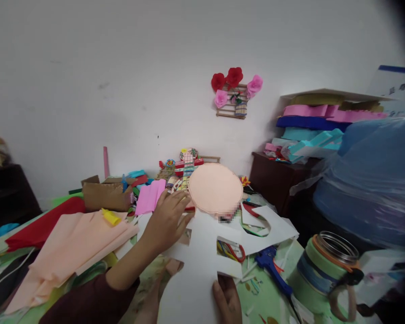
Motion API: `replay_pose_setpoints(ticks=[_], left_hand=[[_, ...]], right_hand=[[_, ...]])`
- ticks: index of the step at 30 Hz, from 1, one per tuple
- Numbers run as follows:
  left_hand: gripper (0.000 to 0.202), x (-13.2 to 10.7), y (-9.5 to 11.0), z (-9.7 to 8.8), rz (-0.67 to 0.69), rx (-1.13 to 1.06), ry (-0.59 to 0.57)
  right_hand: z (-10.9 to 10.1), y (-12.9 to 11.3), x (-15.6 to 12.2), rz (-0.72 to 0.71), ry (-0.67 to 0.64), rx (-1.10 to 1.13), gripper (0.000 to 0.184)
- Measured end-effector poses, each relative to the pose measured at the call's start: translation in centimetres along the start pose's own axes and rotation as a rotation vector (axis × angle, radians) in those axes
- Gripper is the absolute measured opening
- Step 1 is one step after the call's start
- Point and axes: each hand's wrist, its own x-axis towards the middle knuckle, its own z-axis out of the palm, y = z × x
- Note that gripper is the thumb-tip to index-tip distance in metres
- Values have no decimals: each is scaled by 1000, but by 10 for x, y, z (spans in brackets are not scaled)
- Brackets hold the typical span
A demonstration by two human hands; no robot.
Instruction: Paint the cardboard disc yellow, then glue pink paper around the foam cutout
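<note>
A large white paper cutout (197, 274) with notched edges lies in front of me, reaching up to a round peach disc (216, 186). My left hand (170, 218) is at the cutout's upper left, fingers stretched and apart, their tips by the disc's left edge; whether they touch the disc I cannot tell. At the lower right my right hand (227, 299) grips the cutout's edge, thumb on top and the other fingers underneath. Scissors with red and yellow handles (234, 252) show through a notch. Another white paper piece (270, 225) lies to the right.
On the right are a blue glue gun (273, 270) and a green mug (319, 274) without a lid. Peach crepe paper (77, 247), red paper (50, 220) and a cardboard box (106, 193) lie left. Several craft pieces (187, 166) stand along the wall.
</note>
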Motion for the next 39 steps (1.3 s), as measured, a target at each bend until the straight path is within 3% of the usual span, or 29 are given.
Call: replay_pose_setpoints(ticks=[10,16,24,27,33,39], left_hand=[[27,-24,-9,1,-30,-78,38],[22,0,8,7,94,-99,33],[12,42,30,23,180,-51,-248],[11,45,31,26,188,-26,-302],[18,43,31,27,231,-11,-268],[21,43,31,30,217,-24,-274]], right_hand=[[-1,4,-3,-5,73,-2,65],[5,5,-8,21,122,75,69],[6,-1,-11,23,43,79,67],[4,1,-11,20,48,77,66],[1,7,-9,25,64,77,69],[-1,13,-7,12,1,89,61]])
